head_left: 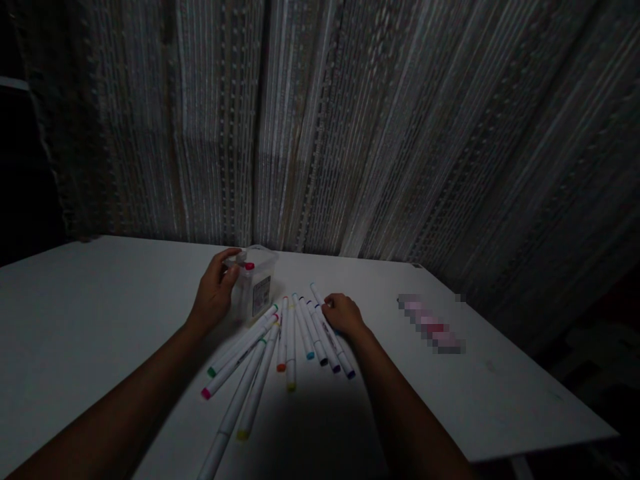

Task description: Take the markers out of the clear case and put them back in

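Note:
My left hand [216, 292] is wrapped round the side of a clear plastic container [261, 293] with a printed label, which stands on the table. A marker with a red end [249, 266] shows inside it near the rim. White markers with coloured ends lie fanned out in front, among them an orange-ended marker [283, 333] and a green-ended marker [245, 340]. At the right side of the fan, my right hand [345, 313] has its fingers closed on a light-blue-ended marker [316, 293], whose middle the fingers hide.
The white table [150, 280] runs back to a patterned curtain [300, 133]. A blurred-out pinkish item [431, 325] lies to the right, near the table's right edge. One long marker [225, 427] reaches toward the front. The room is dim.

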`<state>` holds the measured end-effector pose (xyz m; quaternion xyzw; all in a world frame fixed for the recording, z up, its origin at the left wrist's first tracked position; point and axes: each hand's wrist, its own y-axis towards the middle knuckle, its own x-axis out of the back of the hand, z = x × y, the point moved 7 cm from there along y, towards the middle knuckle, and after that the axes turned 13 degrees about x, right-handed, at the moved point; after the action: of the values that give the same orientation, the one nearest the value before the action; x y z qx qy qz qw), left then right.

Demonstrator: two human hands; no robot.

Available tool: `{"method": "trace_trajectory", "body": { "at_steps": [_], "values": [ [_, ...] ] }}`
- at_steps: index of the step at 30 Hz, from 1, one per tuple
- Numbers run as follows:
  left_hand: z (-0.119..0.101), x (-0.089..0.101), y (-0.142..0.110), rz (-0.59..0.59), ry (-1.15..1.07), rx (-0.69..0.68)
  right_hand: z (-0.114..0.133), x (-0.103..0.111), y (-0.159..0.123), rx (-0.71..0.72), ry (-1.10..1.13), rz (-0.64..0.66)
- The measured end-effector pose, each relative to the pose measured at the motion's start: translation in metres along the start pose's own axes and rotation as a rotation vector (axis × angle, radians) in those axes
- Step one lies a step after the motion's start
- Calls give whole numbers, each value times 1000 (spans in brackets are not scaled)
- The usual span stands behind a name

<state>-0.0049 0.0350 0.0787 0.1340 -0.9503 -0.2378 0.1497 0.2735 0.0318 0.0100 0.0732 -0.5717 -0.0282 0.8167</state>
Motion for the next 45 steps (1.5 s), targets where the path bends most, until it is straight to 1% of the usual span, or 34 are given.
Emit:
{"method": "trace_trajectory", "body": {
  "at_steps": [7,13,22,31,38,41,45],
  "values": [
    [5,0,0,-2,53,5,1,2,-3,-2,-10,13],
    [5,0,1,-31,101,30,-1,1,-3,1,1,2],
    [13,-2,3,-27,57,30,-4,-2,-1,-2,-3,8],
    [21,-4,5,12,39,106,-2,-1,-2,9,9,3],
    [27,-5,7,22,25,78,-1,1,-2,2,-1,15],
    [27,-5,8,13,25,75,0,1,-2,-2,-5,24],
    [26,-4,9,-19,17,108,-1,0,-2,-8,-2,27]
  ]
}}
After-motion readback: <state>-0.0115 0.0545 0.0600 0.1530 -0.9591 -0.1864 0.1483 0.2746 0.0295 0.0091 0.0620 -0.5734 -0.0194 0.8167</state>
